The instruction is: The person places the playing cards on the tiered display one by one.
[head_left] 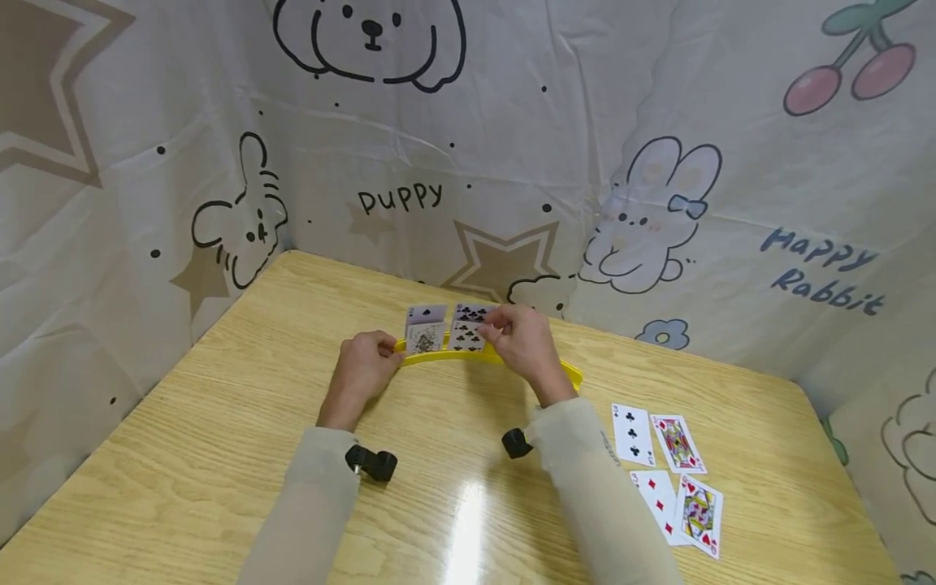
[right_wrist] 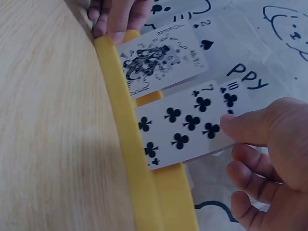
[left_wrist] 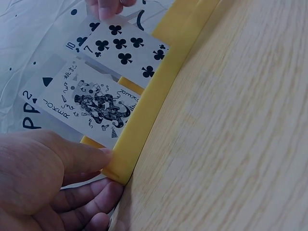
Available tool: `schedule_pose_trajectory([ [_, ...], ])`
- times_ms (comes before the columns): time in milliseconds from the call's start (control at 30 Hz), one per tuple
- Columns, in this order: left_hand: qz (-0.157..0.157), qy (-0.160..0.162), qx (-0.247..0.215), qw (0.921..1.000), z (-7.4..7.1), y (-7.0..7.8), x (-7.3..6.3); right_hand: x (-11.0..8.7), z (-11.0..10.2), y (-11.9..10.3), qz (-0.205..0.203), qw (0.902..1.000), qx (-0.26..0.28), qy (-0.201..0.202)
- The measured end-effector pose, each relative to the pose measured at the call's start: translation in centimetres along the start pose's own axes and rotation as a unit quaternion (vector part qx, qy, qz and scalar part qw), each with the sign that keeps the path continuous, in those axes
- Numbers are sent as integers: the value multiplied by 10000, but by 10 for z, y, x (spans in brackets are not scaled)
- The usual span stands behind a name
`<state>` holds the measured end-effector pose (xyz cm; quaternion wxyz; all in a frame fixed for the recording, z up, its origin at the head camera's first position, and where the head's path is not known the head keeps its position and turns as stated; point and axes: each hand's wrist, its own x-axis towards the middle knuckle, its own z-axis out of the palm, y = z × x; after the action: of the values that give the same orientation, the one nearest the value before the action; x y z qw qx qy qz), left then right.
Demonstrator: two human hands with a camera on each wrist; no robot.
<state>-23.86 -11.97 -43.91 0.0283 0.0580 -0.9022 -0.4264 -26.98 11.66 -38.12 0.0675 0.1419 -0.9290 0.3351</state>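
Observation:
A curved yellow card holder [head_left: 439,356] stands on the table with playing cards upright in its slot. At its left end my left hand [head_left: 361,370] grips the holder, thumb on the front and fingers curled beneath. Beside that hand is a joker [left_wrist: 98,106], with a two of spades [right_wrist: 206,45] rising behind it. To their right, a seven of clubs [right_wrist: 180,127] stands in front of a ten of clubs [right_wrist: 236,98]. My right hand [head_left: 526,341] pinches the seven of clubs at its upper corner, thumb on its face; the fingertips behind are hidden.
Face up at the table's right lie a three of clubs [head_left: 632,435], a three of diamonds [head_left: 654,500] and two face cards, one red-suited jack or king [head_left: 678,444] and a queen [head_left: 699,513]. A printed cloth [head_left: 497,162] hangs behind the wooden table [head_left: 241,455].

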Motion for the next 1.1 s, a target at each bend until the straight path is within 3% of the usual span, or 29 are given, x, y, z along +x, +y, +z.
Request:
schedule_pose_trajectory([
  [467,-20,-74,3,10000,-1,2,0,-15,-18,5,-226,9995,-97,175],
  [1100,-16,-4,35,10000,1,1,-1,-44,-41,22,63,9996,127,264],
])
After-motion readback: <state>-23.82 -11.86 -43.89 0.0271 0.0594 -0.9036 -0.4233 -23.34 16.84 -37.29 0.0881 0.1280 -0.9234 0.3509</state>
